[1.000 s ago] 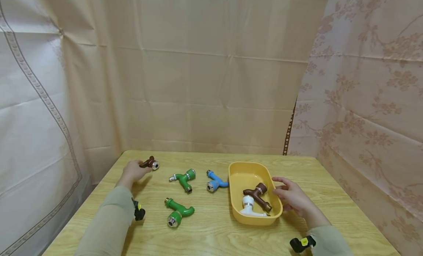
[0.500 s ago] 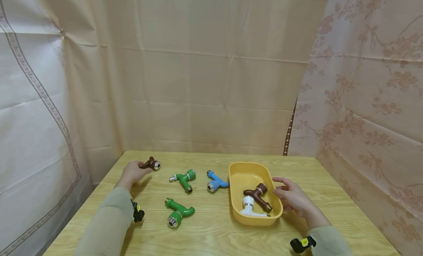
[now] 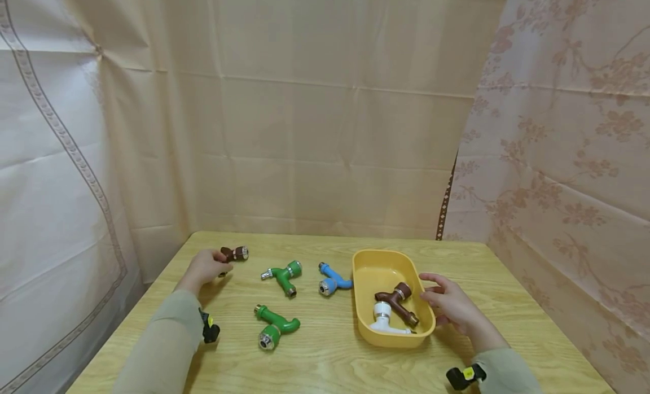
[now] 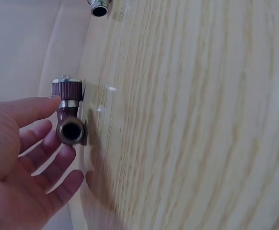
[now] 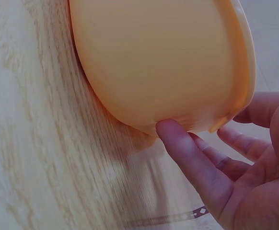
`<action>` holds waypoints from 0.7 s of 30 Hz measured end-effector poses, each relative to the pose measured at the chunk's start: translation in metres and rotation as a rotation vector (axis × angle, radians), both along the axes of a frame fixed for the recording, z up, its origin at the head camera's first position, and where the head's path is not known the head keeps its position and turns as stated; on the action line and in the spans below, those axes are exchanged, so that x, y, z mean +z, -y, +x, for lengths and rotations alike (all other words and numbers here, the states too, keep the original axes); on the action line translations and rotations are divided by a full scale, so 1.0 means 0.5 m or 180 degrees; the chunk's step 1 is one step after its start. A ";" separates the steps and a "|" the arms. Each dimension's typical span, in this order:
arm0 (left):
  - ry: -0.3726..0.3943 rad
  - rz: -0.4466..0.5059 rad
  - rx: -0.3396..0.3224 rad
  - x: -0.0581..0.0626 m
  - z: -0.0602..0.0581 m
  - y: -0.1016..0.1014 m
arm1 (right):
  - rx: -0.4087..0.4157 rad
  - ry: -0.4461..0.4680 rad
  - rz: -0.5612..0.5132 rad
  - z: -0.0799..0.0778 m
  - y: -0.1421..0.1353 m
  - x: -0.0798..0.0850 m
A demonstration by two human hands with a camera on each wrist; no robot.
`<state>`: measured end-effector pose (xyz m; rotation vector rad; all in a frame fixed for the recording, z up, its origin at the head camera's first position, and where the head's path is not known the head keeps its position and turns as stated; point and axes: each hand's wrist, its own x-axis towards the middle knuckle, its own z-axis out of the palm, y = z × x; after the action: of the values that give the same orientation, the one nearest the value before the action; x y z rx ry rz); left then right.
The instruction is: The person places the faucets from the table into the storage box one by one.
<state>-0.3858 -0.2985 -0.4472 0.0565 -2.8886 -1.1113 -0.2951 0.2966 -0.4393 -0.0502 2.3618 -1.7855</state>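
At the far left of the table, my left hand (image 3: pixel 204 267) holds a brown tap (image 3: pixel 236 253) between thumb and fingers. In the left wrist view the thumb tip lies at the tap's ribbed knob (image 4: pixel 67 90), and the round threaded end (image 4: pixel 71 131) faces the camera. My right hand (image 3: pixel 449 303) rests against the right side of a yellow plastic basin (image 3: pixel 359 303), its fingers loosely bent. One fingertip (image 5: pixel 167 127) touches the basin's outer wall in the right wrist view. Inside the basin lie another brown tap (image 3: pixel 392 299) and a white tap (image 3: pixel 383 320).
Between the left hand and the basin lie a green tap (image 3: pixel 284 276), a second green tap (image 3: pixel 276 325) nearer the front, and a blue tap (image 3: pixel 332 281) close to the basin's left wall. Cloth curtains (image 3: pixel 325 128) hang behind the wooden table (image 3: pixel 325 366) and along both sides.
The brown tap has turned at my left hand, so its knob now points to the right and its threaded end sits lower by the fingers. My right hand and the basin stay put.
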 end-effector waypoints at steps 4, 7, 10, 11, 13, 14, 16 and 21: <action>0.0010 0.0019 -0.0056 0.001 0.004 0.002 | -0.0009 -0.0003 0.0018 0.000 0.001 0.000; 0.0037 0.0027 -0.0091 0.000 0.007 0.005 | -0.0027 -0.0008 0.0020 0.002 0.002 0.000; 0.0065 0.0051 -0.0094 0.000 0.007 0.006 | -0.0024 -0.0026 0.0006 0.000 0.001 -0.001; 0.0068 0.0070 -0.0101 0.000 0.007 0.006 | -0.0028 -0.0025 0.0000 0.000 0.002 -0.001; 0.0069 0.0120 -0.0102 0.000 0.007 0.006 | -0.0033 -0.0024 -0.0002 0.000 0.002 -0.001; 0.0071 0.0155 -0.0098 -0.001 0.006 0.005 | -0.0029 -0.0030 0.0002 -0.001 0.001 -0.002; 0.0044 0.0174 -0.0114 -0.001 0.004 0.004 | -0.0050 -0.0018 0.0007 0.000 0.002 -0.003; -0.0048 0.0005 -0.0186 -0.002 -0.002 0.000 | -0.0053 -0.0028 0.0019 -0.002 0.001 -0.003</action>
<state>-0.3868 -0.2985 -0.4481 -0.0361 -2.8937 -1.1179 -0.2960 0.2961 -0.4410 -0.0378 2.3803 -1.7892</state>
